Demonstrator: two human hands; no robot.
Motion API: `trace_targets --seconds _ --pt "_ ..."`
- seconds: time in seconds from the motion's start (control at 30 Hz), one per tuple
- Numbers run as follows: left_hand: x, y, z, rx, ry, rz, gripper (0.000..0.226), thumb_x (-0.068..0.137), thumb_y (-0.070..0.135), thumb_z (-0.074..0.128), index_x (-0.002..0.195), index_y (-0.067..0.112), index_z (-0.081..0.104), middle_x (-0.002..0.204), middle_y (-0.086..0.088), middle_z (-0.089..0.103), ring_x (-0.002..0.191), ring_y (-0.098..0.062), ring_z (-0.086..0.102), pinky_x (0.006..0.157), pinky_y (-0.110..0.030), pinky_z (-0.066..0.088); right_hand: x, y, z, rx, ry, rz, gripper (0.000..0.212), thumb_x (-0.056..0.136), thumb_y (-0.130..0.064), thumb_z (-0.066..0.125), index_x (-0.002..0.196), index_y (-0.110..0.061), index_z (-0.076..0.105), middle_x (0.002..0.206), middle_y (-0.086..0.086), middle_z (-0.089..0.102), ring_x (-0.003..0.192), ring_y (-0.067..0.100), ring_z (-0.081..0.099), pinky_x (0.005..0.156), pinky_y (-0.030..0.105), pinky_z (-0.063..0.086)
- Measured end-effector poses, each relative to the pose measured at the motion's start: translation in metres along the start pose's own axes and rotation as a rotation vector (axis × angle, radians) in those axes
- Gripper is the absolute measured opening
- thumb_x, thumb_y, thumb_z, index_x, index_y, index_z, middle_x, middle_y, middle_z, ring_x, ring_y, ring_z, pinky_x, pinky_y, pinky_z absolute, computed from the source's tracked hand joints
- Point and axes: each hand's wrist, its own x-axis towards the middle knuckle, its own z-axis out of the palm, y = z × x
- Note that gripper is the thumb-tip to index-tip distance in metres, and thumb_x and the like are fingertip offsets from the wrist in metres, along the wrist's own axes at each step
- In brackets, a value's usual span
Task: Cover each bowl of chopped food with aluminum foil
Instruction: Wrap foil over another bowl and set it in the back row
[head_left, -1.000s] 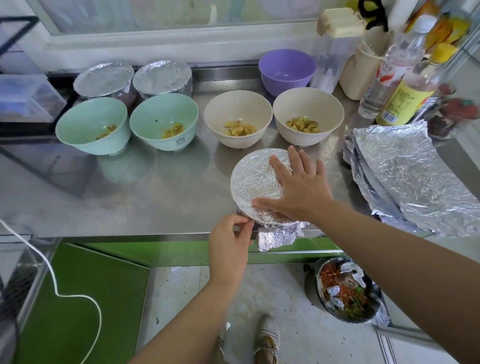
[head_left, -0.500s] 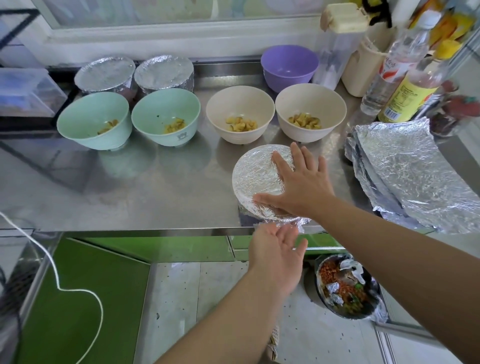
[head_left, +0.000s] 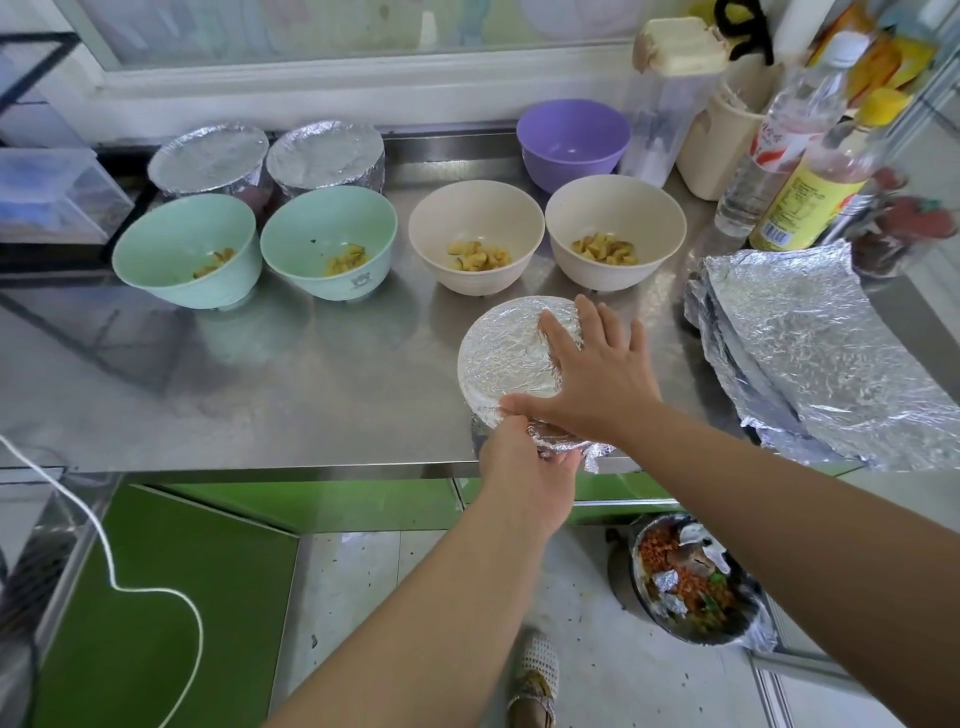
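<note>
Left hand (head_left: 524, 467) has risen, fingers cupping loose foil (head_left: 591, 458) against the round foil-covered bowl (head_left: 504, 358) at the steel tabletop's (head_left: 311, 389) front edge; right hand (head_left: 597, 384) presses flat on top, fingers spread. Nearly sealed, I'd say.

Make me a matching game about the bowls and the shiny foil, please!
Things:
1. purple bowl
2. right cream bowl
3. front bowl
4. foil sheets

States:
A. covered in foil
B. lying flat on the far right
C. no food showing inside
D. chopped yellow food, uncovered

Pairs: 1-C, 2-D, 3-A, 4-B
</note>
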Motion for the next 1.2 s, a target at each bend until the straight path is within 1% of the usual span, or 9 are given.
trace_targets --seconds 0.1,0.27,0.37,0.43,0.5,0.6,0.8,1.0,1.2 --pt "0.005 0.005 -0.005 0.119 0.089 0.058 0.022 0.101 0.011 0.049 0.119 0.002 0.059 0.119 -0.006 0.068 0.11 -0.022 0.064 0.104 -0.037 0.048 -0.003 -0.002 -0.001 0.006 -0.003 0.015 0.12 0.065 -0.103 0.022 0.161 -0.034 0.004 0.169 0.013 -0.002 0.155 0.033 -0.003 0.123 0.061 -0.002" --pt "0.003 0.042 -0.011 0.1 0.16 0.149 0.023 0.097 0.005 0.049 0.114 0.003 0.064 0.114 -0.018 0.072 0.102 -0.03 0.069 0.099 -0.044 0.053 -0.003 0.006 -0.016 0.02 -0.015 0.063 0.114 0.073 -0.098 0.02 0.162 -0.028 0.002 0.162 0.016 0.021 0.152 0.035 0.017 0.123 0.061 0.002" --pt "0.011 0.057 -0.017 0.172 0.184 0.211 0.024 0.097 0.004 0.048 0.113 0.001 0.066 0.12 -0.021 0.07 0.101 -0.029 0.067 0.098 -0.045 0.053 0.016 0.009 -0.023 0.152 0.024 -0.007 0.097 0.086 -0.086 0.035 0.161 -0.032 0.007 0.167 0.01 0.012 0.152 0.036 0.019 0.122 0.059 0.015" --pt "0.009 0.06 -0.015 0.234 0.199 0.265 0.027 0.097 0.004 0.046 0.118 0.004 0.063 0.121 -0.021 0.068 0.097 -0.027 0.066 0.09 -0.041 0.055 0.03 0.008 -0.019 0.263 -0.003 -0.083 0.09 0.091 -0.078 0.04 0.162 -0.033 0.009 0.17 0.004 0.009 0.153 0.035 0.017 0.121 0.055 0.021" --pt "0.007 0.056 -0.012 0.288 0.199 0.354 0.037 0.1 0.005 0.041 0.134 0.013 0.052 0.127 -0.013 0.065 0.103 -0.026 0.066 0.095 -0.043 0.055 0.038 0.006 -0.013 0.331 -0.041 -0.113 0.086 0.094 -0.074 0.039 0.163 -0.031 0.011 0.169 0.001 0.016 0.151 0.032 0.022 0.119 0.052 0.028" --pt "0.01 0.053 -0.011 0.257 0.116 0.468 0.065 0.101 0.005 0.037 0.153 0.042 0.028 0.138 0.002 0.059 0.114 -0.023 0.065 0.097 -0.049 0.054 0.041 0.004 -0.008 0.349 -0.025 -0.09 0.084 0.095 -0.073 0.035 0.162 -0.027 0.015 0.166 -0.002 0.021 0.149 0.027 0.026 0.115 0.052 0.036" --pt "0.016 0.05 -0.011 0.179 0.105 0.505 0.046 0.096 0.012 0.042 0.132 0.034 0.061 0.12 -0.001 0.072 0.111 -0.027 0.068 0.097 -0.051 0.055 0.036 -0.002 -0.008 0.365 -0.004 -0.054 0.084 0.095 -0.073 0.031 0.163 -0.025 0.015 0.166 -0.004 0.019 0.15 0.024 0.023 0.115 0.051 0.034" --pt "0.015 0.052 -0.001 0.08 0.103 0.444 0.033 0.104 0.032 0.041 0.111 0.022 0.072 0.097 -0.002 0.078 0.09 -0.021 0.074 0.08 -0.039 0.06 0.035 -0.005 -0.008 0.342 0.025 -0.041 0.082 0.096 -0.073 0.028 0.162 -0.025 0.017 0.166 -0.005 0.021 0.149 0.023 0.025 0.113 0.05 0.036" --pt "0.015 0.049 0.002 0.088 0.181 0.458 0.038 0.105 0.039 0.038 0.113 0.024 0.071 0.097 0.0 0.078 0.099 -0.025 0.072 0.092 -0.048 0.057 0.033 -0.008 -0.01 0.31 0.025 -0.026 0.079 0.098 -0.07 0.028 0.162 -0.026 0.015 0.166 -0.006 0.02 0.15 0.021 0.023 0.113 0.047 0.034"
